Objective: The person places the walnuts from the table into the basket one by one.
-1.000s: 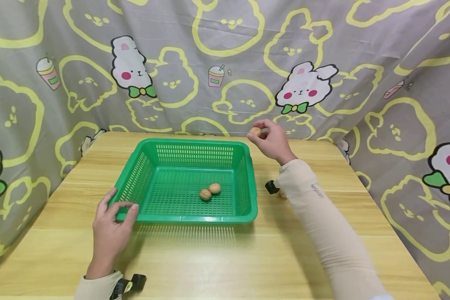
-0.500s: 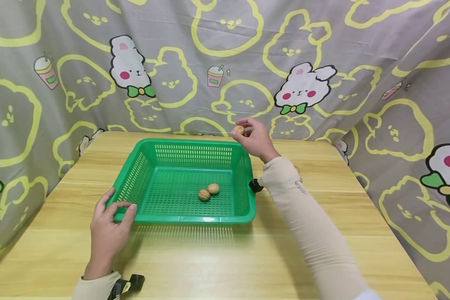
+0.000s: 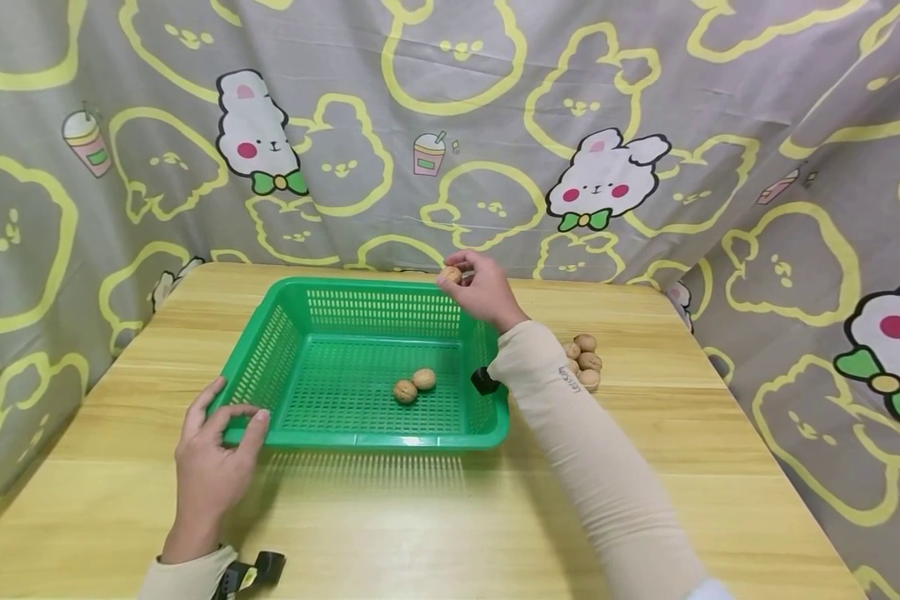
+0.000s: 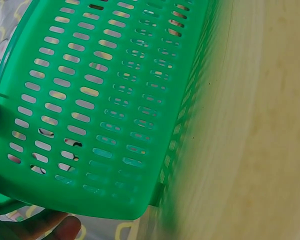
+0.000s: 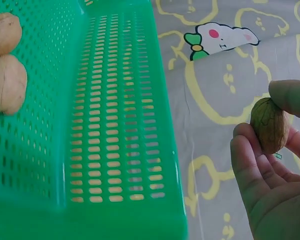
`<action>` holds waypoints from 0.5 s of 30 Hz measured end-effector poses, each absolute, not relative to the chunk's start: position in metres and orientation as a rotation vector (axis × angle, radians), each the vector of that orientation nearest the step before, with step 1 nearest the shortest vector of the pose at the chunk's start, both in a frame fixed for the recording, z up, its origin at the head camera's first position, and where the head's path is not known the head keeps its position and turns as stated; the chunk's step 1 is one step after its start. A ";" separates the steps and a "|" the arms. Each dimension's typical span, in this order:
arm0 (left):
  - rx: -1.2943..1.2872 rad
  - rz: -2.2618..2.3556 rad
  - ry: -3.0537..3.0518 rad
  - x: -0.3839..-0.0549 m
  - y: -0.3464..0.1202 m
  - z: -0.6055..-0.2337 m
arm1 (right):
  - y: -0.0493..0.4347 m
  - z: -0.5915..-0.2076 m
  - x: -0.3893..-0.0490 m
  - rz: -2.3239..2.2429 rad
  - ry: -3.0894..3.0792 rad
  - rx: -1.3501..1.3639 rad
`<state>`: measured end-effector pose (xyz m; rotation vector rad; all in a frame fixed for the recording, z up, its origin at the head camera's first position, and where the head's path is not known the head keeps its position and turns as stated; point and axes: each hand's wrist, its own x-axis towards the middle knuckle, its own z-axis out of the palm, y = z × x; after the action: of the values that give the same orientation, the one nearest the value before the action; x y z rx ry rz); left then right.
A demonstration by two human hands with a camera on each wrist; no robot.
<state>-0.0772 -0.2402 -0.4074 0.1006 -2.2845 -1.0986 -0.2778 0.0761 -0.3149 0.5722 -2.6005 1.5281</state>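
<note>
My right hand (image 3: 487, 293) pinches a brown walnut (image 3: 451, 274) between thumb and fingers, over the back right part of a green plastic basket (image 3: 375, 440). In the right wrist view the held walnut (image 5: 269, 126) shows its ridged shell, beside the basket's slotted wall (image 5: 110, 125). Two walnuts (image 3: 405, 391) lie together on the basket floor, right of its middle. My left hand (image 3: 216, 467) holds the basket's front left corner, fingers over the rim. In the left wrist view its fingertips (image 4: 67, 229) show just below the basket's corner.
Right of the basket, several walnuts (image 3: 588, 361) lie in a cluster on the wooden table (image 3: 690, 442), partly behind my right sleeve (image 3: 570, 417). A grey curtain (image 3: 487, 100) with yellow and rabbit prints stands around the table's back and sides.
My right hand has moved left with its walnut, from beyond the basket's right side to over its back right part. The walnut cluster has come into view. My left hand keeps its place.
</note>
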 end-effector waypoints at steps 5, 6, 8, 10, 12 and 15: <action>0.095 -1.095 -2.279 -0.077 -0.241 -0.407 | 0.064 -0.323 -0.278 1.592 -2.610 0.595; 0.091 -1.093 -2.279 -0.077 -0.241 -0.407 | 0.062 -0.325 -0.278 1.597 -2.631 0.596; 0.085 -1.093 -2.276 -0.077 -0.241 -0.408 | 0.059 -0.329 -0.278 1.607 -2.685 0.602; 0.080 -1.094 -2.275 -0.077 -0.240 -0.408 | 0.058 -0.333 -0.276 1.591 -2.761 0.608; 0.080 -1.095 -2.275 -0.077 -0.240 -0.409 | 0.057 -0.336 -0.276 1.550 -2.833 0.626; 0.095 -1.095 -2.285 -0.076 -0.240 -0.408 | 0.056 -0.339 -0.276 1.483 -2.910 0.686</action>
<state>-0.0758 -0.2405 -0.4083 0.0952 -2.2853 -1.0949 -0.2756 0.0559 -0.3386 0.6863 -2.9098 1.4833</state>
